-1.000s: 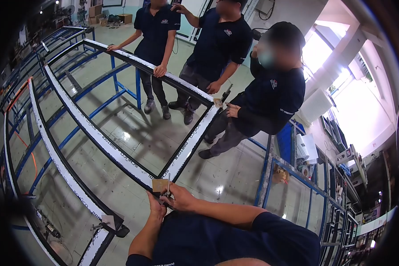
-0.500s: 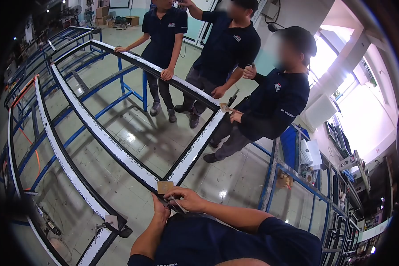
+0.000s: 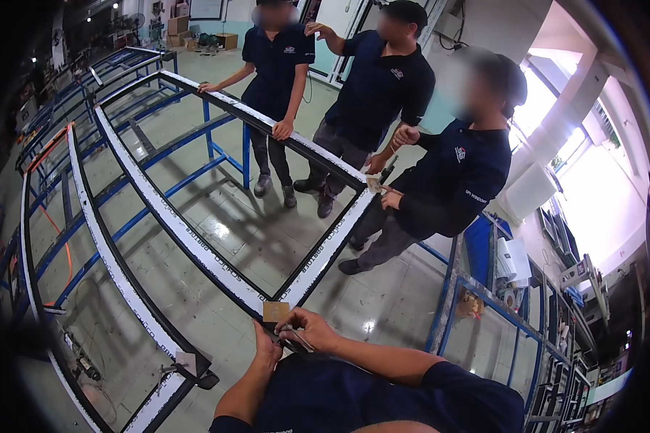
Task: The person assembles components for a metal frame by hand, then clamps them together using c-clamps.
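Note:
A long window frame (image 3: 217, 249) with white printed film and black edges reaches away from my body. A tan square pad (image 3: 275, 312) lies on its near corner. My left hand (image 3: 267, 349) is closed round the dark end of that corner, its thumb up along the side and its other fingers mostly hidden. Just right of the pad, my right hand (image 3: 309, 332) is closed on a thin metal rod (image 3: 296, 336), the rest of which is hard to make out. At the far right corner, a person's hand (image 3: 391, 198) is by another tan pad (image 3: 373, 185).
A second filmed frame (image 3: 123, 289) lies to the left, with a metal plate (image 3: 185, 363) at its near corner. Blue stands (image 3: 247, 155) are below. Three people stand beyond the frame, one with hands on its far bar. A blue rack (image 3: 440, 317) stands right.
The view has shifted slightly, so the frames sit a little lower and further right. My hands stay at the corner. The middle person's lower hand has moved towards the far corner.

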